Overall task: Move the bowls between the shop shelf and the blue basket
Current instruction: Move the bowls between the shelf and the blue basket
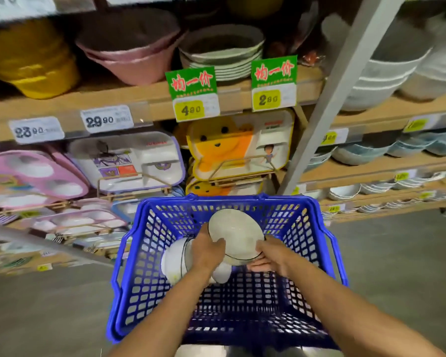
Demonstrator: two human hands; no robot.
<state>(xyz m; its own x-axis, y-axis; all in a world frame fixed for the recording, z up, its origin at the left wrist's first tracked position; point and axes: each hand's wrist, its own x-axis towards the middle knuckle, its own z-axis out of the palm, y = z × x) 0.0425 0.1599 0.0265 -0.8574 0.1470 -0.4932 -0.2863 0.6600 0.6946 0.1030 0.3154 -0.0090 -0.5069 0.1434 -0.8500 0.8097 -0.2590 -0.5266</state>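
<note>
A white bowl [236, 234] with a thin dark rim is held over the blue basket [129, 256], tilted toward me. My left hand [206, 251] grips its left edge, thumb on the inside. My right hand [268, 256] holds its lower right edge from beneath. Another white bowl [174, 261] lies on its side in the basket, left of and partly behind my left hand. A third white piece [220, 274] shows below the held bowl; its shape is unclear.
The wooden shop shelf [144, 104] faces me with yellow, pink and greenish bowl stacks [222, 56] above green price signs. Children's divided plates [129, 161] stand below. A grey post [327, 99] slants at right, with more bowl stacks [386, 76] beyond. Grey floor surrounds the basket.
</note>
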